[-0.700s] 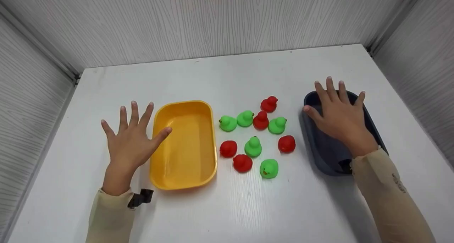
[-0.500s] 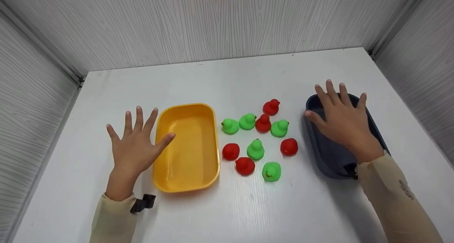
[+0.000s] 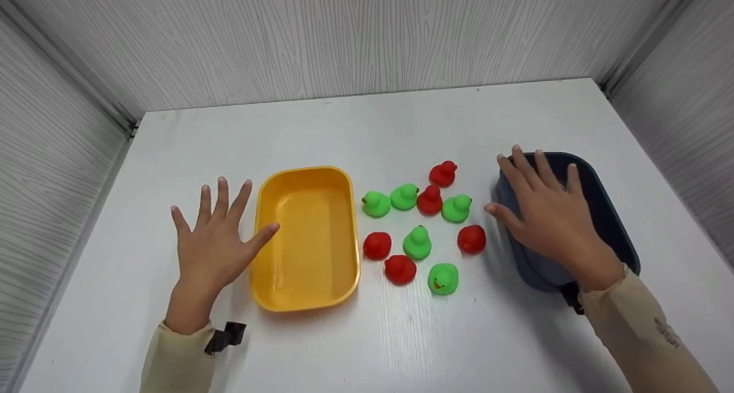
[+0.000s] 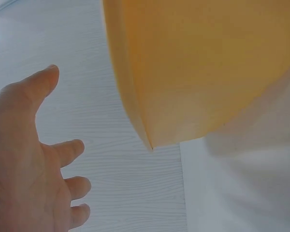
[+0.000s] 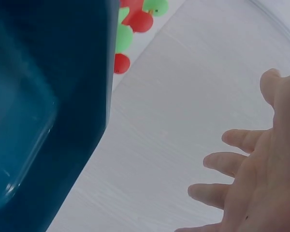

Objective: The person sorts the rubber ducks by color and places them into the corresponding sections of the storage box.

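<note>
My left hand (image 3: 212, 246) hovers with fingers spread beside the yellow tub (image 3: 304, 310), its thumb overlapping the tub's left rim in the head view. In the left wrist view this hand (image 4: 29, 159) has nothing in it, and the yellow tub (image 4: 203, 72) is apart from it. My right hand (image 3: 550, 221) is spread over the left side of the dark blue tub (image 3: 610, 215). In the right wrist view, the right hand (image 5: 261, 169) holds nothing and shows apart from the blue tub (image 5: 82, 72). Its palm hides part of that tub in the head view.
Several green rubber ducks, one a green duck (image 3: 443, 279), and several red ones, one a red duck (image 3: 400, 269), lie between the tubs on the white table (image 3: 367, 347). A pale wood-grained panel (image 3: 344, 37) stands behind, with side panels left and right.
My right hand has moved slightly left and nearer over the blue tub, whose rim now shows slightly further right and nearer. The head view has shifted slightly. The ducks keep their arrangement.
</note>
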The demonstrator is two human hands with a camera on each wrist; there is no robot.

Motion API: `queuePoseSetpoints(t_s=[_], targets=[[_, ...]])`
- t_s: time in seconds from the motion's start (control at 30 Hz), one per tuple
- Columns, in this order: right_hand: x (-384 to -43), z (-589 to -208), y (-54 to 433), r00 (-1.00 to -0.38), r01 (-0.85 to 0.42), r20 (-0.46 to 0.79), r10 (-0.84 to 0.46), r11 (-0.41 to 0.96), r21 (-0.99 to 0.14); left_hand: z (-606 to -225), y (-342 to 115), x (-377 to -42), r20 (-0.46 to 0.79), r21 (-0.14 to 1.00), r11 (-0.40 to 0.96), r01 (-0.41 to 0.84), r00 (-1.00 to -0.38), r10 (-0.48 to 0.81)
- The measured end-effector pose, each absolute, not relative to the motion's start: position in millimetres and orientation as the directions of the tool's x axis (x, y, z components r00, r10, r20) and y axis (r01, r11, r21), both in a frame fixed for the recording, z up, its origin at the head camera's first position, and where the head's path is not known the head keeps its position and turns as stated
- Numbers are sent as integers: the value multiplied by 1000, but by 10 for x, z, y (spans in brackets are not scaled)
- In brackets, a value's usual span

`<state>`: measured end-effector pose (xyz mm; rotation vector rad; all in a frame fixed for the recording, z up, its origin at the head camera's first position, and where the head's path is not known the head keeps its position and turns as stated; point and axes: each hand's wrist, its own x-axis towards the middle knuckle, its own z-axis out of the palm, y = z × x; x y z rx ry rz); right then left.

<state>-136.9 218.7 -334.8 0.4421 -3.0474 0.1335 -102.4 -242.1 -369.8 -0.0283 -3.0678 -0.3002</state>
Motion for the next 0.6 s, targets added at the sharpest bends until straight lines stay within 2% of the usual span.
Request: queuePoseSetpoints(t_s=[0.27,0.6], targets=[[-1282,-3412,2094,-935,-350,95,-342,933,-88,-3764,-2503,-1016,41,291,955,57,-998,47],[-1136,-3567,1992,-881,-460,163,-445,885,-69,-3875,-2673,-986,19,402,915,36,-999,31]])
